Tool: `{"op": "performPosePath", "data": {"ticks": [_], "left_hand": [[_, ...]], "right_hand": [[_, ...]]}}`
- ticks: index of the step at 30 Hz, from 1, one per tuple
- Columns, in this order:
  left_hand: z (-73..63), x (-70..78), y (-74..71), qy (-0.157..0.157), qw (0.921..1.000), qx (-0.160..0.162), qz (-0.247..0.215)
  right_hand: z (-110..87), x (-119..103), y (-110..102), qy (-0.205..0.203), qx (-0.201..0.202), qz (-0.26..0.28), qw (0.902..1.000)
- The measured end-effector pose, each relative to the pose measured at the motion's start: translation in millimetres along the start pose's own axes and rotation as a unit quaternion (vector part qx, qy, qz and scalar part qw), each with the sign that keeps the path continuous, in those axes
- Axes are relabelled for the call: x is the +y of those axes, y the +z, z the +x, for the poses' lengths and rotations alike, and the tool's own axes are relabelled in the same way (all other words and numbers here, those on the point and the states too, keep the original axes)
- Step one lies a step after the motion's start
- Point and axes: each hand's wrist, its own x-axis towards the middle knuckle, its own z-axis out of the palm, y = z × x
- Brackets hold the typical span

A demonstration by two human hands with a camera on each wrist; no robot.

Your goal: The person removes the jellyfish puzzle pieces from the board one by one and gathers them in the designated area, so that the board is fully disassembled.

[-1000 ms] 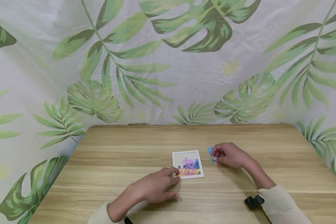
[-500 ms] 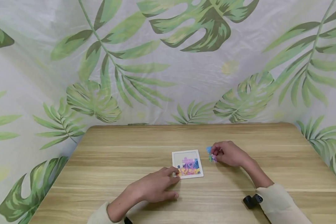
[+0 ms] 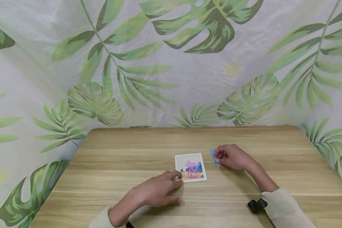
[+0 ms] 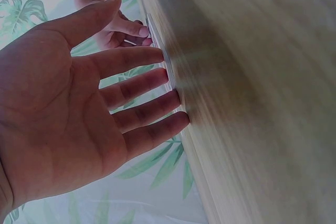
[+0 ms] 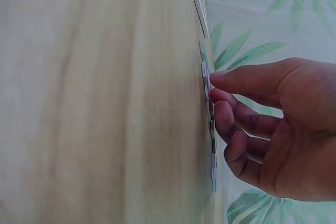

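A square white puzzle tray (image 3: 205, 174) lies on the table, its lower part filled with yellow, pink and blue jigsaw pieces (image 3: 193, 171). My left hand (image 3: 156, 190) rests its fingertips on the tray's lower left corner; in the left wrist view its fingers (image 4: 144, 106) are straight and spread. Right of the tray, several loose blue, green and pink puzzle pieces (image 3: 213, 153) lie flat in a small cluster. Over them my right hand (image 3: 235, 157) pinches at a puzzle piece (image 5: 205, 80), thumb and index finger nearly together, the other fingers curled. Its palm hides part of the cluster.
The wood-grain table (image 3: 125, 142) runs back to a leaf-patterned curtain (image 3: 148, 72). A small black device (image 3: 257, 205) sits by the right sleeve (image 3: 288, 205).
Both hands keep nearly the same places. The right hand stays over the loose pieces with only a tiny shift, and the tray has not visibly moved.
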Motion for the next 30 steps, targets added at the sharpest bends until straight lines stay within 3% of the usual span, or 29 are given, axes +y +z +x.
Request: {"op": "performPosePath", "data": {"ticks": [11,23,30], "left_hand": [[-0.6,0.4,-0.3,-0.002,1.0,-0.001,0.0],[0.1,0.0,-0.4,-0.006,0.9999,-0.007,-0.012],[-0.4,-0.5,-0.1,-0.003,1.0,-0.001,-0.007]], "right_hand": [[5.9,-11,4,-0.02,0.0,0.001,0.9998],[20.4,-40,22,-0.067,-0.017,0.012,0.9976],[28.7,-49,31,-0.071,-0.026,0.0,0.9971]]}}
